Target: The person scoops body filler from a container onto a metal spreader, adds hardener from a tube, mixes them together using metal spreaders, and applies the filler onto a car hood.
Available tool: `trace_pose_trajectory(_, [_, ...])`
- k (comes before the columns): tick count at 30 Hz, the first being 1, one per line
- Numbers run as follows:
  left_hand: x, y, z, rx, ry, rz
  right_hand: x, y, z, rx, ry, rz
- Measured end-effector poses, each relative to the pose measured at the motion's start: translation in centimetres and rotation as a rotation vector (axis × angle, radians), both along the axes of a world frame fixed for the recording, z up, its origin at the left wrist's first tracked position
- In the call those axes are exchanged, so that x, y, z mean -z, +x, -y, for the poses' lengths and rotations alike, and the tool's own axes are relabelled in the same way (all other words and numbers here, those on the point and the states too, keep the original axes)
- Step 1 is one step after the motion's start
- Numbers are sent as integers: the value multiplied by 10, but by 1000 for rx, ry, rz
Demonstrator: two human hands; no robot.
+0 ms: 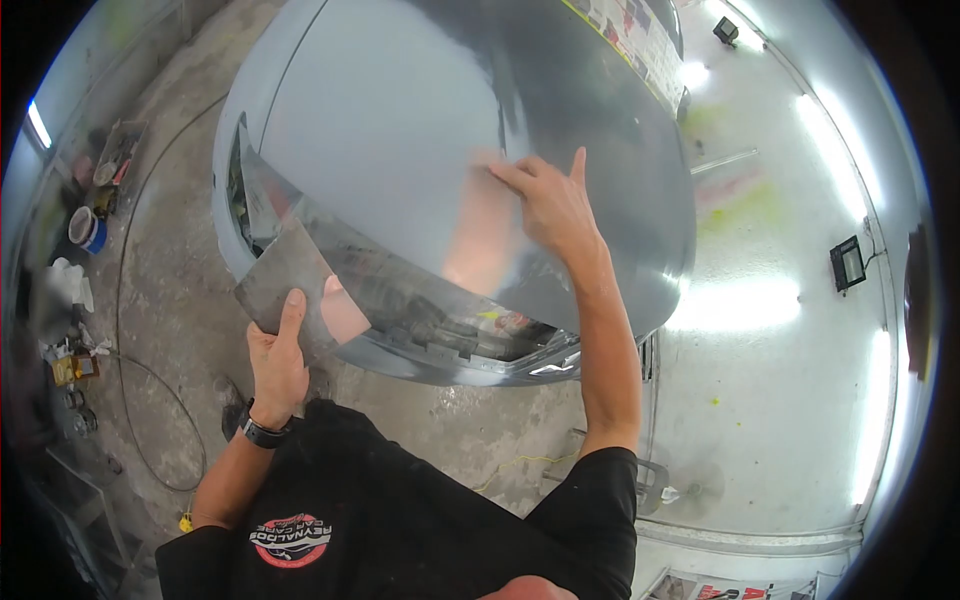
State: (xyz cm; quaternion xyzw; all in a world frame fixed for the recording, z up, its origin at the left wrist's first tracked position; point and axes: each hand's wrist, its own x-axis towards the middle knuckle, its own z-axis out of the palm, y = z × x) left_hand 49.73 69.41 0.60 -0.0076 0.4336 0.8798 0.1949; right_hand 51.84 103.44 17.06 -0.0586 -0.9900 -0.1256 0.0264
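Observation:
My left hand [278,365] grips a thin grey flat board [290,275], thumb on top, at the near left edge of the car's hood. A salmon-pink patch [343,310] shows at the board's right corner. Over the hood [390,110], my right hand [552,205] has its fingers drawn together and pointing left, with the little finger raised. Whatever its fingertips hold is blurred and hidden. A salmon-pink smear [478,245] of what looks like putty runs along the hood's pale grey area, from the fingertips toward the front edge.
Below the hood lies the car's open front end [430,320]. A dark hose [122,300] curls over the concrete floor at left, near a blue-and-white tub [87,230]. Masking paper [640,45] covers the far end of the hood. A lamp [848,265] stands at right.

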Motion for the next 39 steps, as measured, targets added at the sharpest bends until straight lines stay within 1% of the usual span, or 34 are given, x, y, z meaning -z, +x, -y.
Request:
trace_pose_trajectory(4, [0,-1,-2,-9,14,-17,4,-13,-5,-7,0,-97])
trace_pose_trajectory(6, [0,-1,-1,-3,22,-12,9,-15,-8,-18,9,-107])
trace_pose_trajectory(8, [4,-2,1,10,-27,6,12,-13,-11,-23,19,-100])
trace_pose_trajectory(11, [4,-2,1,26,-56,-3,18,-4,-14,-71,93,-70])
trace_pose_trajectory(17, [0,-4,-3,47,-6,-21,37,30,0,-137,100,-104])
trace_pose_trajectory(21, [3,-6,-1,86,-5,-68,53,53,21,-123,143,-139])
trace_pose_trajectory(26, [1,-4,-4,84,27,-17,72,79,44,-79,170,-152])
trace_pose_trajectory(32, [3,-5,-1,97,-5,-36,111,111,68,-17,222,-200])
trace_pose_trajectory(35, [0,-3,-1,99,-27,-28,129,128,85,10,197,-189])
trace_pose_trajectory(38, [-1,-3,0,100,-33,-48,119,131,89,42,151,-169])
trace_pose_trajectory(39, [-1,-3,1,102,-32,-60,100,121,85,57,138,-174])
